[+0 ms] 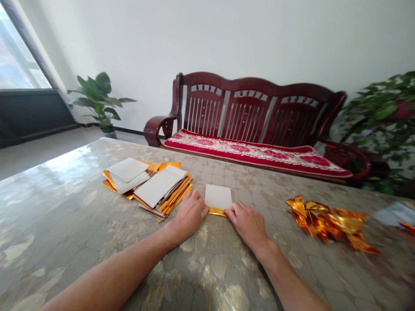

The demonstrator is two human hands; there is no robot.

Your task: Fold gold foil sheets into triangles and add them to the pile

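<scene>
A sheet of foil paper (218, 196) lies on the table in front of me, white face up, with its near edge folded over into a narrow gold strip. My left hand (192, 211) pinches the left end of that strip, fingers closed. At the strip's right end, my right hand (247, 221) grips it the same way. Just left of my left hand is a loose stack of the same paper (160, 186), white sides up with gold edges showing. Several folded gold foil pieces (327, 220) lie in a heap to the right.
The table (136, 259) has a patterned, glossy cover. A clear plastic piece (394, 214) lies at its right side. Beyond the far edge stands a dark wooden bench (249, 112) with a red floral cushion (259, 153). Potted plants (99, 99) flank the bench.
</scene>
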